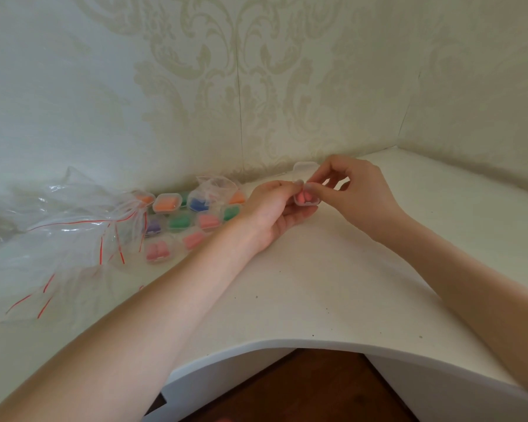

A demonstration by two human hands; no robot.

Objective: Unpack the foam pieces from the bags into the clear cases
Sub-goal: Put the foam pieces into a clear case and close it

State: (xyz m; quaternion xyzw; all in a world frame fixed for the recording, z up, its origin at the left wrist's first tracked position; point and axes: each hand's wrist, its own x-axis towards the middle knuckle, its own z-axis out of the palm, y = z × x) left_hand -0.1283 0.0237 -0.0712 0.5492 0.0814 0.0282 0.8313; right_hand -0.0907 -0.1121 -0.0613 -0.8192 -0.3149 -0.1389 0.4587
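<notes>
A small clear case (306, 198) holding pink foam pieces (304, 197) is held above a white desk (302, 284), near the wallpapered back wall (256, 86). It is pinched by the left hand (275, 211), thumb and forefinger curled on its left edge, palm beneath. The fingertips of the right hand (357, 190) are pinched on its near right rim. Its lid (304, 167) is hinged open, standing up beyond the fingers toward the wall. The foam pieces' long axis cannot be told. Bare desk is seen right of and nearer than the fingers. To the left, filled cases (180, 220) and crumpled zip bags (64, 233) are clustered.
</notes>
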